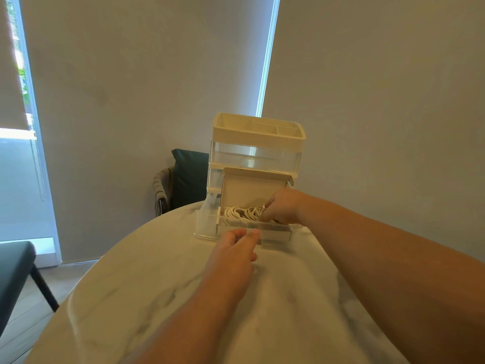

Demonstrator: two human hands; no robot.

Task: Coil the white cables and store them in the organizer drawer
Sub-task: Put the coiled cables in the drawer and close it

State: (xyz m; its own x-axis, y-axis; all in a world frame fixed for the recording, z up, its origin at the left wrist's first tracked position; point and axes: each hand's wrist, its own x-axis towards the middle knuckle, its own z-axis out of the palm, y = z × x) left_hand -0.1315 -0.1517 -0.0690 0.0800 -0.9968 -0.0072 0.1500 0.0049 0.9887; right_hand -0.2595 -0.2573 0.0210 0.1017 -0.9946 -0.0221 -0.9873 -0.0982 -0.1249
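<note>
From my remote seat, the pale marble-look table [162, 298] runs off the bottom edge of the picture, and both forearms cover much of it. At the table's far edge stands the organizer [257, 143], with a cream divided tray on top and clear plastic tiers below. Its bottom drawer [207, 227] is pulled out towards me. In the drawer sits a small cardboard box [252, 187] with its lid flipped up, holding the white cables [242, 212] in loose round loops. My right hand [283, 207] curls down onto the coil. Its fingertips are hidden, so I cannot tell if it is grasping. My left hand [233, 248] is blurred, relaxed and released, with its fingertips at the drawer's front.
</note>
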